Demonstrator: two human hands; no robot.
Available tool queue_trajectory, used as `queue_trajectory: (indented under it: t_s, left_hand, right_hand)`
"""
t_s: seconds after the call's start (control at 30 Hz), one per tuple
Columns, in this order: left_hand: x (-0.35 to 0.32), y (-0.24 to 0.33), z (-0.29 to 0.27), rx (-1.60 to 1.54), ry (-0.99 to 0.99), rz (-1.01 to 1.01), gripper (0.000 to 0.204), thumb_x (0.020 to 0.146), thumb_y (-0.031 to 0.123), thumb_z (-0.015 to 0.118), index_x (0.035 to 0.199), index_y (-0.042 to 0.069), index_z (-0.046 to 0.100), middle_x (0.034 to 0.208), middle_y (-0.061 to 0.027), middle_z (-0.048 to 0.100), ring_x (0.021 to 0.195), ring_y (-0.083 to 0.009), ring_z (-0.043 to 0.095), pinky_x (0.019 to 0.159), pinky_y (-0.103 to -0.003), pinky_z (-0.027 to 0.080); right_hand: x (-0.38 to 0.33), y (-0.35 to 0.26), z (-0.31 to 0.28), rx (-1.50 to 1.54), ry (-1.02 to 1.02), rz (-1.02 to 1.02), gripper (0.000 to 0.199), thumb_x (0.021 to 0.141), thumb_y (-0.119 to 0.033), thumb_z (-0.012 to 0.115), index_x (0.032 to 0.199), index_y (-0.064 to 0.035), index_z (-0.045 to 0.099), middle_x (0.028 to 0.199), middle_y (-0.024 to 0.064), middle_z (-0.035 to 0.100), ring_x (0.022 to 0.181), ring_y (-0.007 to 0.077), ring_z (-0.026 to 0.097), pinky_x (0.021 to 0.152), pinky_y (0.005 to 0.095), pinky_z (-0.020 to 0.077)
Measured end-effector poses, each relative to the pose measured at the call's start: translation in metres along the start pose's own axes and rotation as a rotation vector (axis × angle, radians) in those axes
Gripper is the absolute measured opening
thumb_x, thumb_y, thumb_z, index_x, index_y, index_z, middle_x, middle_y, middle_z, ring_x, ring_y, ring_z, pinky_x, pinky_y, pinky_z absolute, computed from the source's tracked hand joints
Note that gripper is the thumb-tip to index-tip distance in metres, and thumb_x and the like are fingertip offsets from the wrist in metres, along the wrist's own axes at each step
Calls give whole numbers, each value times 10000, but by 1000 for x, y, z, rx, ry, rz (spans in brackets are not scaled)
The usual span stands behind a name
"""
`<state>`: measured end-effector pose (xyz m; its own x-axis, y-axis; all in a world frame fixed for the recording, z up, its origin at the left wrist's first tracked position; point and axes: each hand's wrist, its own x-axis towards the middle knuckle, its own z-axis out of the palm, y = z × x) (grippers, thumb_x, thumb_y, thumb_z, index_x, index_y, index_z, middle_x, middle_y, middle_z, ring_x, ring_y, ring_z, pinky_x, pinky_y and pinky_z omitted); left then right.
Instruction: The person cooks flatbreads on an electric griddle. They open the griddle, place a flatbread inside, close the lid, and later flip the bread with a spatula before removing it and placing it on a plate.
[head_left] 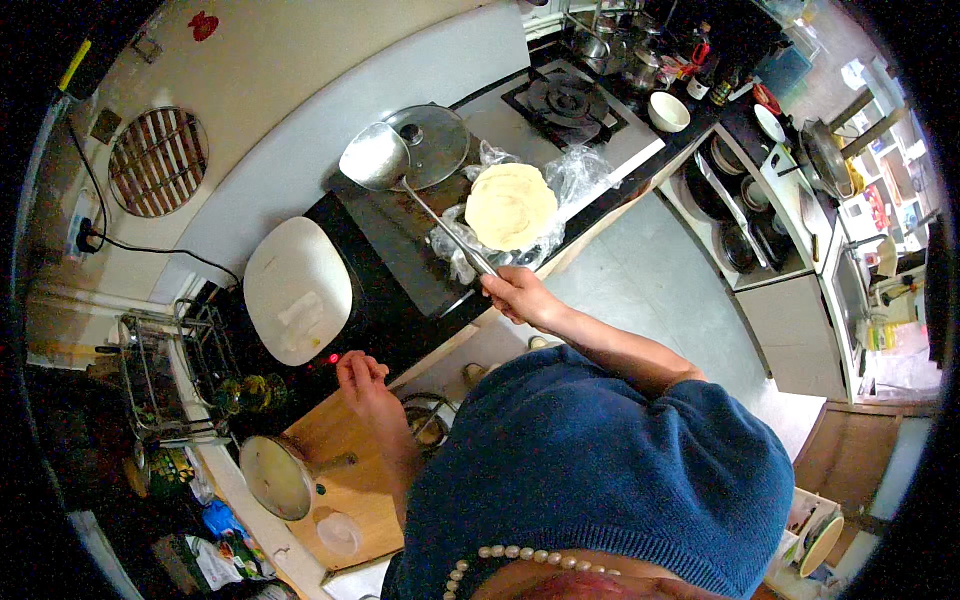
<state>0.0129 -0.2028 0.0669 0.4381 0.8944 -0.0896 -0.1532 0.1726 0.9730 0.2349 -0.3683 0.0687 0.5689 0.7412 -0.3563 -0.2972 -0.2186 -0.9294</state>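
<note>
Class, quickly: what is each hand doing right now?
Left hand: holds nothing, fingers loosely curled near the black cooktop.
Right hand: closed on the handle of the metal ladle.

My right hand [518,295] holds the handle end of the ladle [376,157], whose bowl lies far out over the counter [400,250], touching the near-left edge of the lid [432,143]. Right of the ladle's handle the flatbread [511,206] lies on the plastic bag [580,172]. Behind the bag is the stove [566,102], and right of that the bowl [668,111]. Left of the ladle the plate [297,288] rests on the counter. My left hand [362,383] is near the plate's near edge, above the board [345,470]. On the board, to the left of my left hand, lies the pan [276,476]. The rack [165,370] stands left of the plate.
</note>
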Motion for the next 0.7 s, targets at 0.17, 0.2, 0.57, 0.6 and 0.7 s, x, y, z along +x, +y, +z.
queue_trajectory:
  t_s: [0.17,0.2,0.57,0.6,0.7]
  left_hand:
    - [1,-3,-1,-100,31,-1,201,923,185,503,1081,67,466,835,-30,509,742,-145,473,706,-287,405]
    - [1,-2,-1,-102,39,-1,201,925,187,504,1082,68,466,835,-31,514,742,-140,475,703,-287,404]
    - [4,-6,-5,-144,19,7,209,934,184,497,1099,61,459,916,-33,533,752,-126,474,700,-283,401]
    - [4,-6,-6,-133,-4,12,206,936,181,492,1099,60,458,923,-36,531,757,-128,471,699,-280,400]
    - [2,-4,1,-125,105,25,137,923,150,491,1017,50,497,817,-21,489,707,-117,445,646,-254,386]
  right_hand:
    - [3,-1,1,-23,-12,-4,366,930,-363,504,783,-32,555,580,9,505,458,94,454,399,259,358]
    - [2,-2,2,-21,-11,0,368,931,-364,502,781,-32,552,578,8,503,457,94,453,398,260,357]
    - [6,-2,7,10,-49,36,356,933,-357,499,777,-40,541,575,7,489,424,87,434,369,247,337]
    - [7,1,6,24,-57,36,357,932,-359,500,778,-39,543,574,5,487,423,86,432,367,247,336]
    - [8,2,7,7,-40,33,360,927,-368,507,783,-41,548,572,-1,480,425,83,426,367,247,333]
